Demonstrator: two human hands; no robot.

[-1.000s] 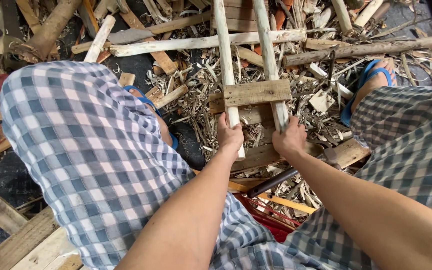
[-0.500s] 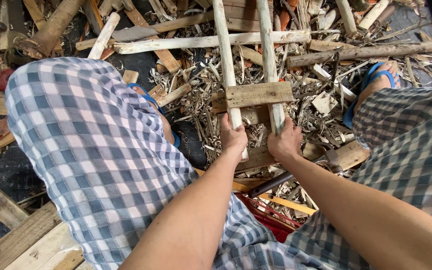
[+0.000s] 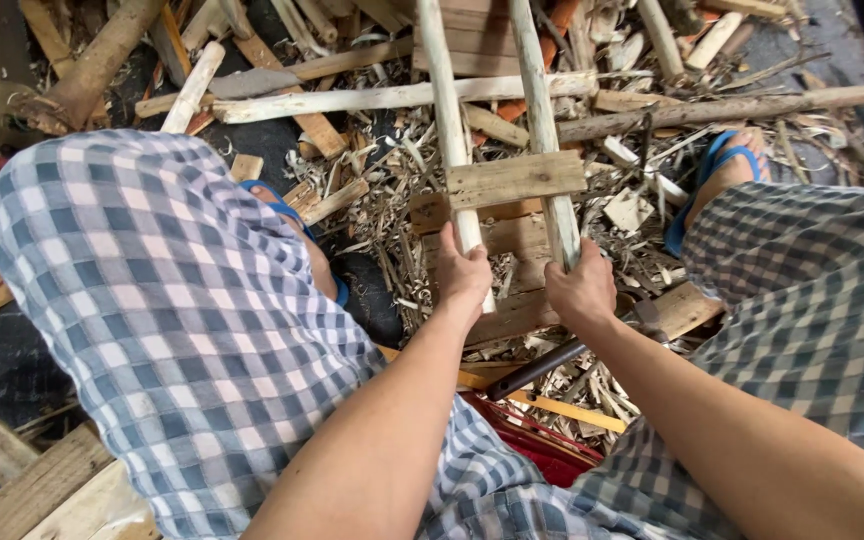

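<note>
Two pale peeled wooden poles run away from me, joined by a flat wooden crosspiece [image 3: 517,179] nailed across them. My left hand [image 3: 464,275] grips the near end of the left pole [image 3: 442,110]. My right hand [image 3: 580,292] grips the near end of the right pole [image 3: 535,100]. Both pole ends rest over a flat board [image 3: 512,315] lying among wood shavings between my knees. My legs, in blue checked shorts, spread to either side.
Wood shavings, offcuts and long sticks [image 3: 372,98] litter the ground ahead. My feet wear blue sandals [image 3: 712,170]. A dark metal bar [image 3: 537,368] lies below my right hand. A red object [image 3: 537,450] sits under my legs. Planks [image 3: 32,485] lie at lower left.
The view has drifted slightly; my hands keep the same grip on the two poles, which have shifted a little nearer to me.
</note>
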